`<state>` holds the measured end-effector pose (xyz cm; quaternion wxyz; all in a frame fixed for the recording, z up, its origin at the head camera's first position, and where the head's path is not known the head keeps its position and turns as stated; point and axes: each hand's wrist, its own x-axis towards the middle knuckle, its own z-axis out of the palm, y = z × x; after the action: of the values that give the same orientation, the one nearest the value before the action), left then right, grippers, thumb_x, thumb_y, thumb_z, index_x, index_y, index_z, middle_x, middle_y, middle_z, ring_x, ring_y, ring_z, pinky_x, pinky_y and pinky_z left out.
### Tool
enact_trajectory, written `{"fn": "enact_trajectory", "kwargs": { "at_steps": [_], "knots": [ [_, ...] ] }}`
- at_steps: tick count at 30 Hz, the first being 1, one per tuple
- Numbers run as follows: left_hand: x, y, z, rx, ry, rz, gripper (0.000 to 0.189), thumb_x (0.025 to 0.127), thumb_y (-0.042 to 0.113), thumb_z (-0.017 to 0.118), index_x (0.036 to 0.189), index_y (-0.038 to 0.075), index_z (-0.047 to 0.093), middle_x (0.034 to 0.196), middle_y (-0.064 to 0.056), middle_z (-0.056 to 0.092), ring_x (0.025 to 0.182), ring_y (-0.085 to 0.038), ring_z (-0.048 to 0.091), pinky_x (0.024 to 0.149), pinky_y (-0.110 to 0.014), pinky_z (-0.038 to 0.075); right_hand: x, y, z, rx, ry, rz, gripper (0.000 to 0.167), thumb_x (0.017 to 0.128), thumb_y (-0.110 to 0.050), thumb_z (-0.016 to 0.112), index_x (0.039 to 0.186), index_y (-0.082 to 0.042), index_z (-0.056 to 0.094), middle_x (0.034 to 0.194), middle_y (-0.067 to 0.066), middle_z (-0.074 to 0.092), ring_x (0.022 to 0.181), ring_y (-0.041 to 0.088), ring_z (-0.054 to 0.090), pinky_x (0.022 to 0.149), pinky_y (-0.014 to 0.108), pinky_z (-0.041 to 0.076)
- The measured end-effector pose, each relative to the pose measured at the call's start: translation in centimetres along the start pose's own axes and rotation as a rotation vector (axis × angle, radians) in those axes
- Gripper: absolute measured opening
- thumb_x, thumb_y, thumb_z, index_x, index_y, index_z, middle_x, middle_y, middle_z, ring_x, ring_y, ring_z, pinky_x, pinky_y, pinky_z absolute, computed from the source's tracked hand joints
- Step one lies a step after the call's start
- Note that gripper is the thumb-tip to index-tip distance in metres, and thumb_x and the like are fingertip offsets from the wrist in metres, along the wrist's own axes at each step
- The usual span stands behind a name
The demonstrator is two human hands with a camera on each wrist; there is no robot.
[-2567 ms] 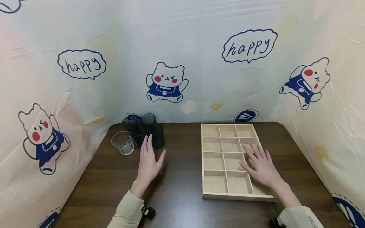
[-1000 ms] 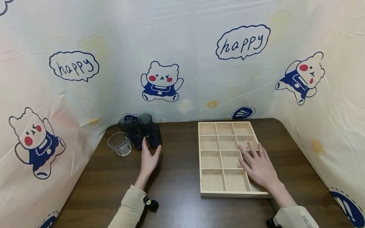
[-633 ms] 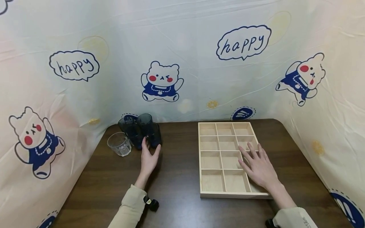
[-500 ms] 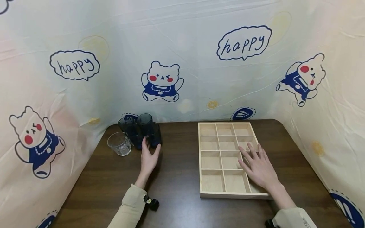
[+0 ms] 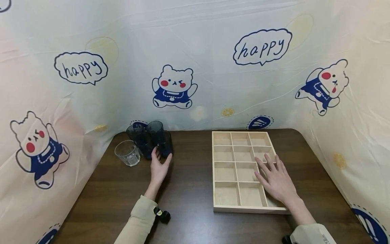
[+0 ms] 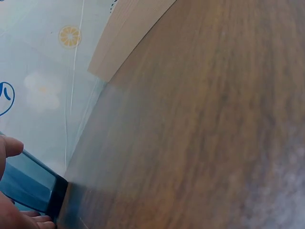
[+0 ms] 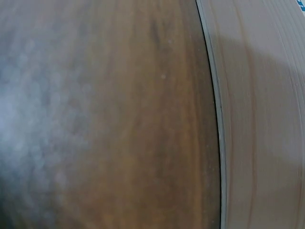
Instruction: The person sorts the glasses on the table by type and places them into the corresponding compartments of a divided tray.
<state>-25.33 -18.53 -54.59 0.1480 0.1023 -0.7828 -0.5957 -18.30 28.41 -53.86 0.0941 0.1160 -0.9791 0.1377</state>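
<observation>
In the head view, the left hand [image 5: 159,171] has thumb and fingers parted at a dark glass [image 5: 167,142] on the table [image 5: 189,176] (whether they grip, I cannot tell), and the right hand [image 5: 278,179] spreads its fingers over the wooden box [image 5: 237,209]. Left wrist: fingertips [image 6: 44,223] beside the glass's base; right wrist: the box's side.

There are 2 hands [image 5: 159,169] [image 5: 278,181], 1 tray [image 5: 226,194], 1 clear glass [image 5: 128,154] — 3+ dark glasses [image 5: 166,144]
</observation>
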Motion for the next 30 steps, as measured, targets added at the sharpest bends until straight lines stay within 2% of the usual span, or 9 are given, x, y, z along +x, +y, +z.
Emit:
{"fn": "enact_trajectory", "kwargs": {
  "at_steps": [6,12,22,30],
  "knots": [
    [0.5,0.2,0.1,0.036,0.014,0.016,0.085,0.102,0.017,0.078,0.169,-0.004,0.029,0.169,-0.037,0.040,0.158,-0.052,0.043,0.133,-0.061,0.035,-0.1,0.0,-0.1,-0.006,-0.019,0.015,0.065,0.111,-0.052,0.056,0.168,-0.022,0.047,0.177,0.026,0.035,0.162,0.066,0.019,0.130,0.076,0.022],
    [0.9,0.4,0.1,0.073,0.005,-0.009,0.091,0.100,0.021,0.080,0.170,-0.004,0.028,0.171,-0.036,0.039,0.159,-0.051,0.042,0.133,-0.060,0.035,0.0,0.0,-0.1,-0.013,-0.009,0.010,0.065,0.111,-0.052,0.056,0.167,-0.021,0.048,0.177,0.026,0.035,0.162,0.065,0.019,0.131,0.076,0.022],
    [1.2,0.5,0.3,0.041,0.004,-0.034,0.093,0.099,0.021,0.082,0.169,-0.006,0.028,0.170,-0.037,0.039,0.159,-0.051,0.043,0.132,-0.060,0.036,0.2,0.1,-0.2,-0.008,0.006,-0.001,0.063,0.111,-0.050,0.057,0.166,-0.020,0.050,0.176,0.026,0.038,0.162,0.065,0.020,0.131,0.075,0.022],
    [1.6,0.8,0.2,0.064,-0.022,-0.055,0.096,0.100,0.024,0.081,0.171,-0.005,0.023,0.171,-0.037,0.036,0.160,-0.051,0.040,0.132,-0.061,0.034,0.0,0.1,-0.1,0.000,-0.007,-0.003,0.063,0.111,-0.050,0.056,0.167,-0.020,0.049,0.176,0.026,0.037,0.162,0.065,0.019,0.131,0.075,0.021]
  ]
}}
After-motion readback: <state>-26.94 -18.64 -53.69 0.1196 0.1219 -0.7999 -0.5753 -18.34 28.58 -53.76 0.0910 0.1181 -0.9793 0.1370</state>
